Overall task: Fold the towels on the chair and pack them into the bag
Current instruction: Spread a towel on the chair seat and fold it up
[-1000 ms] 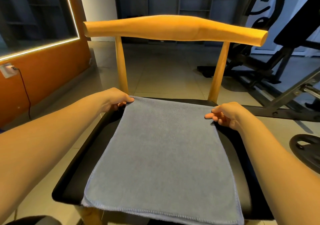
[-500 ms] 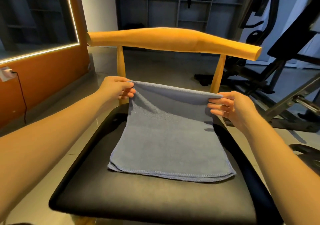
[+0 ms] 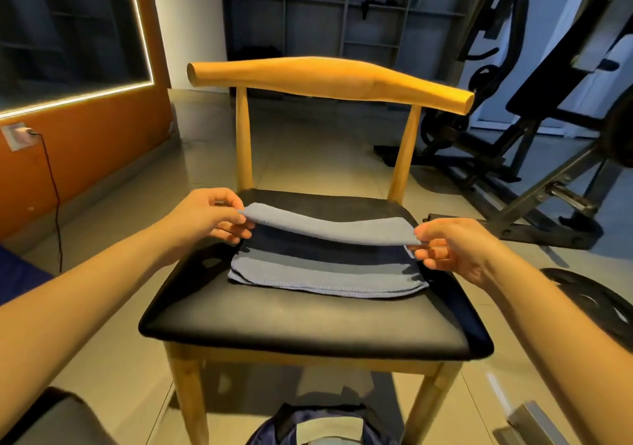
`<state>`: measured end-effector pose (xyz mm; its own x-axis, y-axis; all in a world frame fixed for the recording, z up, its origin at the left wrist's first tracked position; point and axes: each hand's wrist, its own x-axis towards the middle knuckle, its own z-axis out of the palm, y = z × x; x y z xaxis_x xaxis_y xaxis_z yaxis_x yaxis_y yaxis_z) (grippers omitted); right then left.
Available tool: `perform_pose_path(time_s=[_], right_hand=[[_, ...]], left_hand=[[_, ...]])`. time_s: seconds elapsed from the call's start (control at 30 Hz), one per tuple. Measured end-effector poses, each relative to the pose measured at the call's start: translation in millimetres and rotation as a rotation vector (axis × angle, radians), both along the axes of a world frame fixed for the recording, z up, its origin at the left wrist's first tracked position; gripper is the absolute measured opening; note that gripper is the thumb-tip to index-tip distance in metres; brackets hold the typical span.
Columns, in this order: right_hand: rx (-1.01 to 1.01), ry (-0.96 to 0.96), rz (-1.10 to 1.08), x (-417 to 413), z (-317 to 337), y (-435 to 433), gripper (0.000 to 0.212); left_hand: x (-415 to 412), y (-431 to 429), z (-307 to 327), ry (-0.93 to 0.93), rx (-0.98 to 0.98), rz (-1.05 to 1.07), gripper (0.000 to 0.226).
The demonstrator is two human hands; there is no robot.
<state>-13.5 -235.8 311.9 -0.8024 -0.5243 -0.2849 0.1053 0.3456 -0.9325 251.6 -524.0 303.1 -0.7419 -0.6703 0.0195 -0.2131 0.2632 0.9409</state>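
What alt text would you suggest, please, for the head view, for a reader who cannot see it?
A left hand and a right hand pinch the far corners of a grey-blue cloth towel, holding that edge raised above its near part, which lies on the black padded seat of a wooden chair. A dark blue bag sits on the floor.

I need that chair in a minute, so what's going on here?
A person is folding a towel on the chair's seat. The left hand and right hand each pinch a corner of its far edge, holding that edge raised over the part that lies flat on the seat. A bag sits on the floor in front of the chair.
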Motion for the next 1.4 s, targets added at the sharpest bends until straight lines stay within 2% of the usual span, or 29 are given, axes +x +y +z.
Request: perform_pose_path(time_s=[0.23, 0.4, 0.57, 0.7, 0.8, 0.9, 1.0, 1.07, 1.13, 1.2, 1.27, 1.33, 1.4], right_hand=[[0.143, -0.038, 0.070, 14.9, -19.3, 14.5, 0.020], [0.124, -0.020, 0.072, 19.8, -18.1, 21.8, 0.020], [0.107, -0.006, 0.099, 23.8, -16.7, 28.3, 0.019], [0.203, 0.177, 0.165, 26.0, -18.6, 27.6, 0.013], [0.469, 0.413, 0.240, 28.2, -15.9, 22.2, 0.011], [0.665, 0.490, 0.297, 22.6, -10.2, 14.0, 0.009], [0.584, 0.618, 0.171, 3.1, -11.1, -2.1, 0.011], [0.488, 0.721, 0.114, -8.3, -18.0, -18.1, 0.011], [0.420, 0.756, 0.144, -18.1, -30.2, -35.3, 0.028], [0.391, 0.720, 0.217, -26.4, -41.4, -48.7, 0.048], [0.375, 0.661, 0.271, -35.5, -46.5, -59.0, 0.054], [0.350, 0.611, 0.309, -42.2, -44.4, -65.9, 0.047], [0.359, 0.592, 0.367, -43.4, -37.2, -68.3, 0.023]], left_hand=[[21.0, 15.5, -13.5, -0.133, -0.034, -0.062, 0.006], [32.4, 15.4, -10.7, -0.281, -0.242, -0.165, 0.006], [37.0, 9.4, -13.6, -0.337, -0.280, -0.191, 0.006], [35.0, 11.9, -15.2, -0.422, -0.423, -0.251, 0.009], [31.8, 13.4, -17.6, -0.524, -0.554, -0.266, 0.008], [23.5, 13.3, -13.2, -0.528, -0.495, -0.217, 0.018], [1.6, 10.4, -16.0, -0.486, -0.461, -0.005, 0.032], [-15.9, 7.8, -20.8, -0.576, -0.461, 0.121, 0.053], [-29.6, 6.0, -23.5, -0.660, -0.401, 0.144, 0.060], [-38.7, 4.1, -21.2, -0.697, -0.332, 0.147, 0.056], [-44.2, 2.8, -19.1, -0.726, -0.279, 0.130, 0.050], [-44.8, 3.8, -17.8, -0.740, -0.239, 0.105, 0.044], [-41.8, 4.4, -18.1, -0.738, -0.208, 0.080, 0.039]])
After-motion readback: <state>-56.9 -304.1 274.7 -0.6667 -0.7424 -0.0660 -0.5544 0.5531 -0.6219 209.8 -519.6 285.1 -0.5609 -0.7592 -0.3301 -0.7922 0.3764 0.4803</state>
